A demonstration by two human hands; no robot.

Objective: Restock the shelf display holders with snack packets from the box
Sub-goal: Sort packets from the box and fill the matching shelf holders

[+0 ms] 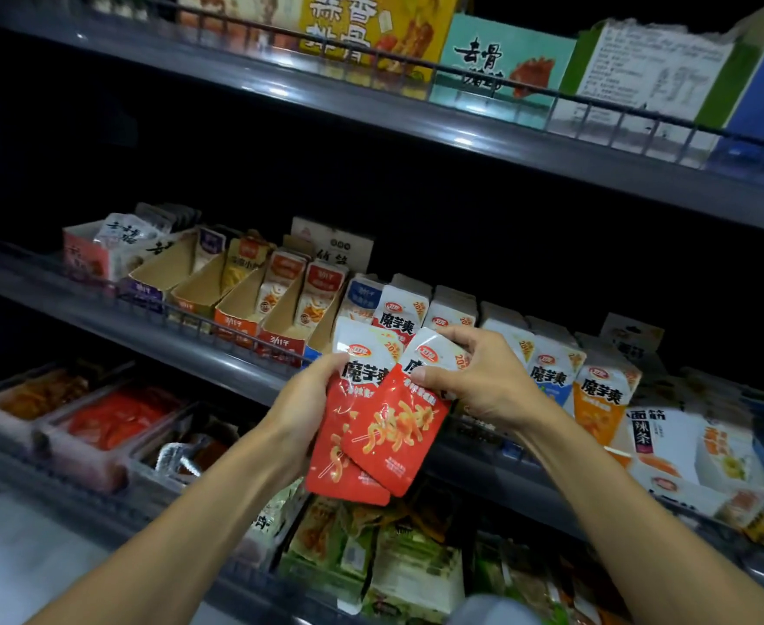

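Before the middle shelf (pixel 217 354), the left hand (pixel 305 399) has its grip around one red-and-white snack packet (pixel 341 444) while the right hand (pixel 479 381) pinches another, overlapping packet (pixel 393 435).

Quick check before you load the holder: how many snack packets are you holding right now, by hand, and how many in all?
Red-and-white packet gripped by the left hand: 1, the back packet.
Red-and-white packet pinched by the right hand: 1, the front packet, overlapping the other.
Total: 2 visible; any more tucked behind them cannot be seen.
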